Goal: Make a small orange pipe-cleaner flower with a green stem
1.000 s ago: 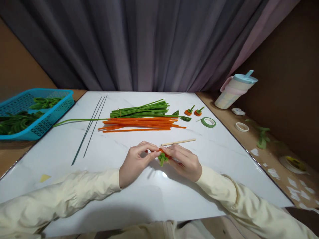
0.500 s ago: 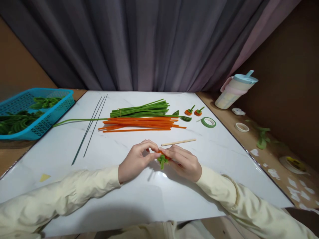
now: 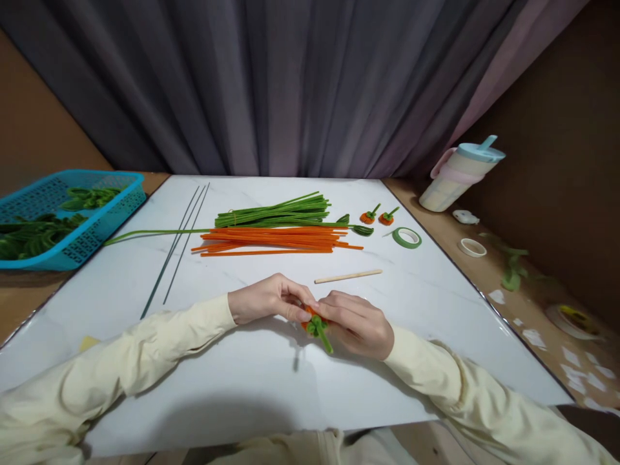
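Observation:
Between my two hands, near the table's front, is a small orange piece with a green top and stem (image 3: 318, 325). My left hand (image 3: 272, 299) pinches its left side with thumb and fingers. My right hand (image 3: 361, 323) has its fingers closed round the right side, which they partly cover. The green stem points down toward me. Beyond the hands lie a wooden stick (image 3: 349, 276), a bundle of orange stems (image 3: 271, 241) and a bundle of green stems (image 3: 276, 212). Two similar orange pieces (image 3: 367, 217) (image 3: 386, 218) sit at the back right.
A blue basket (image 3: 113, 210) of green pieces stands at the left. Thin dark rods (image 3: 169, 265) lie beside the bundles. Green tape (image 3: 407, 237) is at the right, and a tumbler (image 3: 458, 177), a white ring (image 3: 471, 247) and paper scraps lie beyond the table's right edge.
My left hand has shifted and its wrist is raised a little, the forearm moving up. The orange piece has tilted, and its green stem shows longer, pointing down and right.

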`<action>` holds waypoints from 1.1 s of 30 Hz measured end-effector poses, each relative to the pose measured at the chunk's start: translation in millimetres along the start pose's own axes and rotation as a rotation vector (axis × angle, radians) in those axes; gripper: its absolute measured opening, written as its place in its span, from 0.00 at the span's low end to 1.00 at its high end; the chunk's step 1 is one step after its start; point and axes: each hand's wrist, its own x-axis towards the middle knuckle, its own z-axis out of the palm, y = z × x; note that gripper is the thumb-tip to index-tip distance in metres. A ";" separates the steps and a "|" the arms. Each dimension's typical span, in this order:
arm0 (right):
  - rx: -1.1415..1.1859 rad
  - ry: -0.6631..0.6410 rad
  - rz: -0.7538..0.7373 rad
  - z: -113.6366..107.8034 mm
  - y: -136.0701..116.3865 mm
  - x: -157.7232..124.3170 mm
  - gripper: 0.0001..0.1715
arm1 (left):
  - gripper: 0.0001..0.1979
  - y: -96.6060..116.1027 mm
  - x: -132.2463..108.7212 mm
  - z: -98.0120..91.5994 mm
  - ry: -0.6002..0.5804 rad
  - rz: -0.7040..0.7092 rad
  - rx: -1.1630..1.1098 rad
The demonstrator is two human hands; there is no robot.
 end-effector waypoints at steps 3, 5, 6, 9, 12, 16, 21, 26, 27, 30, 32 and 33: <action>-0.019 -0.007 -0.007 0.6 -0.3 0.1 0.20 | 0.09 -0.1 -0.3 1.2 0.012 0.004 -0.010; -0.027 -0.002 -0.009 0.8 -0.1 -0.2 0.20 | 0.08 0.5 -0.6 1.8 0.030 0.006 -0.017; -0.029 0.001 -0.007 0.8 0.0 -0.3 0.21 | 0.07 1.0 -0.7 2.0 0.038 0.006 -0.015; -0.026 0.014 0.007 -0.1 0.4 -0.6 0.22 | 0.05 3.3 -1.3 2.3 0.039 0.011 0.004; -0.019 0.015 0.027 -2.3 0.1 0.7 0.20 | 0.06 5.3 -1.7 1.9 0.042 0.023 0.017; -0.022 0.014 0.030 -5.6 -0.4 2.3 0.18 | 0.06 5.2 -1.9 -0.2 0.040 0.025 0.017; -0.064 0.006 0.059 -7.2 -0.6 1.8 0.18 | 0.09 3.4 -1.7 -1.2 0.051 0.020 -0.004; -0.043 0.006 0.051 -5.1 -1.2 2.5 0.18 | 0.09 0.3 -0.9 5.3 0.133 0.017 -0.021; -0.042 0.008 0.054 -4.6 -1.2 2.5 0.18 | 0.09 -0.6 -0.8 6.9 0.148 0.024 -0.031; -0.043 0.014 0.059 -3.3 -1.1 2.1 0.18 | 0.10 -2.6 -0.9 10.7 0.168 0.044 -0.059; -0.045 0.020 0.055 -3.1 -1.1 1.9 0.18 | 0.10 -3.1 -0.9 12.1 0.167 0.049 -0.076; -0.049 0.026 0.054 -3.2 -1.2 2.0 0.19 | 0.10 -3.3 -0.7 12.3 0.170 0.049 -0.092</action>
